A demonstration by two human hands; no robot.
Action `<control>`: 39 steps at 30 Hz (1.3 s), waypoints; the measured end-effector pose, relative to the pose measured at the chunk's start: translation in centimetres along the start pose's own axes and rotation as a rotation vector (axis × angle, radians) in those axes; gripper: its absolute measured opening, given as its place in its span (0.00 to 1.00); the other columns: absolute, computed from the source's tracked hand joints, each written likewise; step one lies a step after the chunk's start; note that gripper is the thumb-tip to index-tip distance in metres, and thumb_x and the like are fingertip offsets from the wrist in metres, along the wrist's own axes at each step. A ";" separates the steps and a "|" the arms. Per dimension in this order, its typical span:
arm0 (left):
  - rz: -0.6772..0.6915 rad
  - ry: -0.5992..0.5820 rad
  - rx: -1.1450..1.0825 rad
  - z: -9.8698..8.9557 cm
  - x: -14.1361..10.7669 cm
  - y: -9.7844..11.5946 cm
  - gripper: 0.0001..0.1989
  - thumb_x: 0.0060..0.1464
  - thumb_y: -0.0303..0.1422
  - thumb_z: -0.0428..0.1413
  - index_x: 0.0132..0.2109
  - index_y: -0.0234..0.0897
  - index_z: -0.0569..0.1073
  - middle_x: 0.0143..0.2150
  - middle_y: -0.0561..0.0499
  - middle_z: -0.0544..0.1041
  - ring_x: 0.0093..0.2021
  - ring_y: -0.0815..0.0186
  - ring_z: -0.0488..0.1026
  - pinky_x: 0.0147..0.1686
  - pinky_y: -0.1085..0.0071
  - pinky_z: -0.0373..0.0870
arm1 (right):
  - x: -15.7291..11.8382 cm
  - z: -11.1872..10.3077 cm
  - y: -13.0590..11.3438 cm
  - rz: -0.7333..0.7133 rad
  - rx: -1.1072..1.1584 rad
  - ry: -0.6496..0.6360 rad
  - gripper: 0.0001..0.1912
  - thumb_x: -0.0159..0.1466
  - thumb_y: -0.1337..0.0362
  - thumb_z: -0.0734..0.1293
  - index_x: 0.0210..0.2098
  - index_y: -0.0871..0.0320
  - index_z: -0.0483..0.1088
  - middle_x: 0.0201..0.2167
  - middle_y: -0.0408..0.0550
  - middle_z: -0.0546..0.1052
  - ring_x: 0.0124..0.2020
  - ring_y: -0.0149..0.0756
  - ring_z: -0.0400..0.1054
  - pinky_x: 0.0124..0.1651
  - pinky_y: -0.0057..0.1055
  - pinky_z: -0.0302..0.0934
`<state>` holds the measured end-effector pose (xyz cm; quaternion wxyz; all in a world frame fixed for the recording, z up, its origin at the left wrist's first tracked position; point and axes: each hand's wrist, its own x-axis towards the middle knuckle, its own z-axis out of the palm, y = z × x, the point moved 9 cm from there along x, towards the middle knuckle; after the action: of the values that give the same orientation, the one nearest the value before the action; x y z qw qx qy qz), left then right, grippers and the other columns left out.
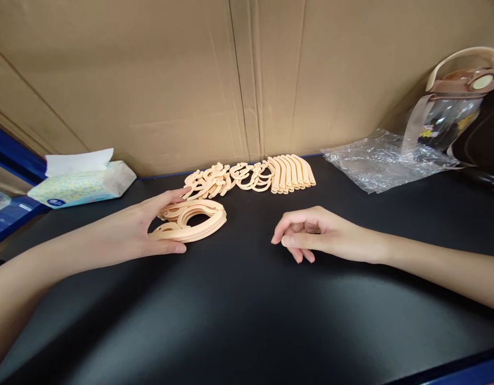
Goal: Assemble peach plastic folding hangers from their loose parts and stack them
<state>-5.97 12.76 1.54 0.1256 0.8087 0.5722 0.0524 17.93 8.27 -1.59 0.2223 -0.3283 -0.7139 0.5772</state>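
The left hand [146, 227] gripped a seemingly assembled stack [214, 224], the right hand [323, 230] hung loosely curled, empty, loose parts [290, 174] apparently left to do.

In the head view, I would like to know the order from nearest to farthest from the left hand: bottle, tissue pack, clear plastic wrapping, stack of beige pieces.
From the left hand:
1. Stack of beige pieces: between thumb and fingers.
2. Tissue pack: left, beyond the forearm.
3. Clear plastic wrapping: far right.
4. Bottle: farther right.
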 end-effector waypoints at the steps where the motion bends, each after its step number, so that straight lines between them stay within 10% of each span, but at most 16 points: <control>1: -0.001 0.001 0.008 -0.1 -0.1 -0.2 0.51 0.42 0.65 0.52 0.67 0.47 0.48 0.62 0.50 0.66 0.60 0.53 0.65 0.58 0.52 0.59 | 0.0 0.0 0.0 -0.001 0.002 -0.001 0.11 0.65 0.58 0.65 0.39 0.61 0.71 0.22 0.40 0.72 0.21 0.22 0.62 0.27 0.21 0.59; 24: -0.027 0.094 0.171 -1.1 -0.3 -2.9 0.55 0.36 0.73 0.39 0.66 0.47 0.54 0.51 0.50 0.74 0.48 0.54 0.73 0.52 0.54 0.64 | -0.2 0.1 0.1 -0.002 -0.001 -0.004 0.11 0.65 0.58 0.65 0.39 0.61 0.71 0.22 0.40 0.72 0.21 0.22 0.62 0.27 0.21 0.59; 39: -0.090 0.014 0.164 -2.5 -0.7 -1.9 0.51 0.40 0.61 0.56 0.66 0.43 0.53 0.64 0.49 0.63 0.59 0.50 0.65 0.58 0.56 0.58 | -0.2 0.0 0.1 0.000 0.005 -0.007 0.11 0.65 0.59 0.65 0.38 0.62 0.71 0.22 0.40 0.71 0.21 0.23 0.62 0.27 0.22 0.59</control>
<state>-8.52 13.07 3.44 0.0570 0.7895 0.6110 0.0054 18.04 8.14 -1.72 0.2207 -0.3257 -0.7134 0.5800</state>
